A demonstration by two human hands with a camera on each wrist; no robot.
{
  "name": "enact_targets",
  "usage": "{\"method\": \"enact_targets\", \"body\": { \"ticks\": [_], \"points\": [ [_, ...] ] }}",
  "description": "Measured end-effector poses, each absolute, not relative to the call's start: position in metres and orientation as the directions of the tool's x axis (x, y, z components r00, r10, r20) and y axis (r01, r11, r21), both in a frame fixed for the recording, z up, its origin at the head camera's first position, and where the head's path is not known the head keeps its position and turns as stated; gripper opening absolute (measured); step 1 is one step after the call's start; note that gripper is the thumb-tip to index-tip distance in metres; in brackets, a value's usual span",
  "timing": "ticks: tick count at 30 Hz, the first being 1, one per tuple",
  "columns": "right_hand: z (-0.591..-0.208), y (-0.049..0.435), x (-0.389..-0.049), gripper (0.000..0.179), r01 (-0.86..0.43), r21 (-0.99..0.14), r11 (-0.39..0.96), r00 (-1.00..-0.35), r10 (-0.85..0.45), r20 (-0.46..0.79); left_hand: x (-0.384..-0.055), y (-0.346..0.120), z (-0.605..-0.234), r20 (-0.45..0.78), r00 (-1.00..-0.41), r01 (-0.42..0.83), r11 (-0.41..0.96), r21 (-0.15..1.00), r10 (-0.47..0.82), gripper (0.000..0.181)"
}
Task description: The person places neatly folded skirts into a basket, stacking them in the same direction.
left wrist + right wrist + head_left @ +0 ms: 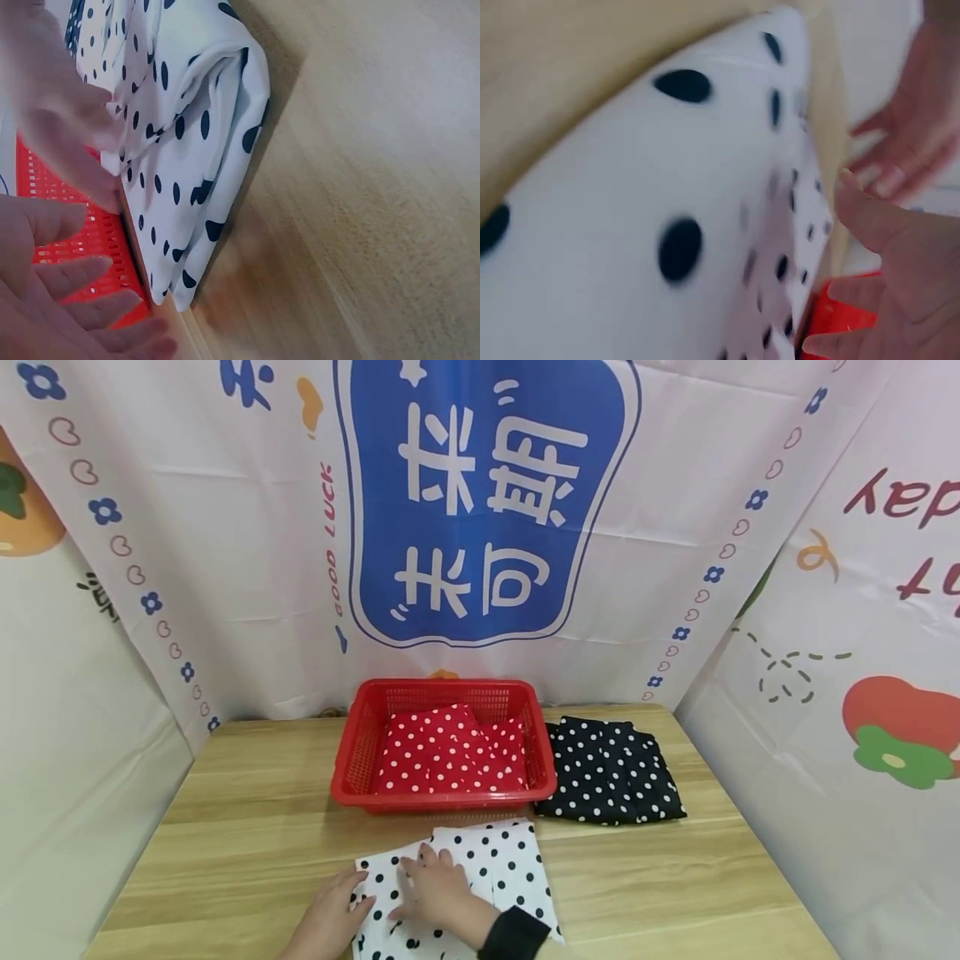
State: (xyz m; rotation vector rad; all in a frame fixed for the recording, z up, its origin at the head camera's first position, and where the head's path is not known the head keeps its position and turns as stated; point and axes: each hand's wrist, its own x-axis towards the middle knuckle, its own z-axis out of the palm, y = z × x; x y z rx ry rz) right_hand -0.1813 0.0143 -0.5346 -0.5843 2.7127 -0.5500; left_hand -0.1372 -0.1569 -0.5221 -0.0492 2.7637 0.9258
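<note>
A folded white cloth with black dots [517,868] lies at the front of the table. My left hand [330,914] is at the cloth's left edge, its fingers spread and relaxed. Over the left half of the cloth is my right hand [438,889], fingers apart, a black cuff at its wrist. In the left wrist view, the folded layers of the white cloth [180,150] show at its edge, with the left hand [82,292] beside them. The right wrist view has the right hand's [900,262] straight fingers next to the cloth [630,187].
Behind the white cloth stands a red plastic basket [345,777] with a red dotted cloth [435,752] folded inside. A black cloth with white dots [611,772] lies to the basket's right. Printed curtains [262,568] hang around the wooden table [240,827].
</note>
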Motion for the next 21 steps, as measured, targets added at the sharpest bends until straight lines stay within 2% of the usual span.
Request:
{"method": "enact_targets", "body": {
  "ticks": [2,6,10,14,18,21],
  "points": [
    [-0.526,0.034,-0.182,0.059,-0.264,-0.520,0.812,-0.904,-0.397,-0.160,-0.136,-0.157,-0.523,-0.213,-0.977,-0.109,0.795,0.597,0.026,0.042],
    [-0.520,0.088,-0.184,0.043,-0.123,-0.645,0.754,-0.980,-0.195,-0.041,-0.137,-0.156,-0.525,-0.256,-0.967,-0.166,0.786,0.595,-0.011,0.046],
    [-0.526,0.141,-0.184,0.038,0.033,-0.707,0.706,-0.999,0.023,-0.023,-0.136,-0.157,-0.527,-0.295,-0.955,-0.197,0.800,0.566,-0.026,0.049],
    [-0.540,0.173,-0.178,0.043,0.191,-0.779,0.598,-0.981,0.089,-0.173,-0.132,-0.156,-0.529,-0.315,-0.949,-0.221,0.783,0.582,-0.034,0.048],
    [-0.549,0.183,-0.172,0.050,0.333,-0.843,0.423,-0.935,0.033,-0.353,-0.131,-0.153,-0.531,-0.337,-0.941,-0.267,0.678,0.685,-0.030,0.043],
    [-0.550,0.184,-0.172,0.051,0.392,-0.852,0.348,-0.908,-0.002,-0.418,-0.131,-0.152,-0.534,-0.316,-0.949,-0.256,0.626,0.737,-0.015,0.041]
  ]
}}
